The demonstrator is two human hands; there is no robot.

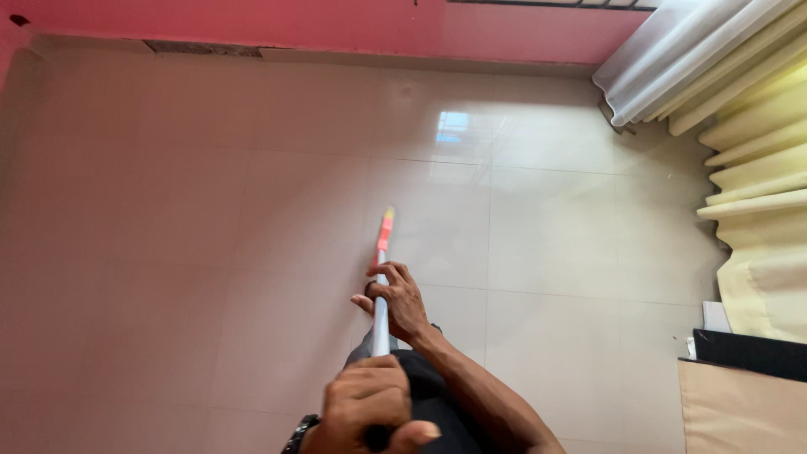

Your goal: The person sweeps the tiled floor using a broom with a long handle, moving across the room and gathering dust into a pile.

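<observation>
Both hands, left hand (370, 408) nearest and right hand (395, 298) beyond, wrap fingers around a pole (381, 315), perhaps a mop; the glossy floor (210, 210) could cause slipping.

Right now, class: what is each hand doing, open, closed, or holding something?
Left hand: closed around the near end of the long pole.
Right hand: closed around the same pole, farther down its shaft.
</observation>
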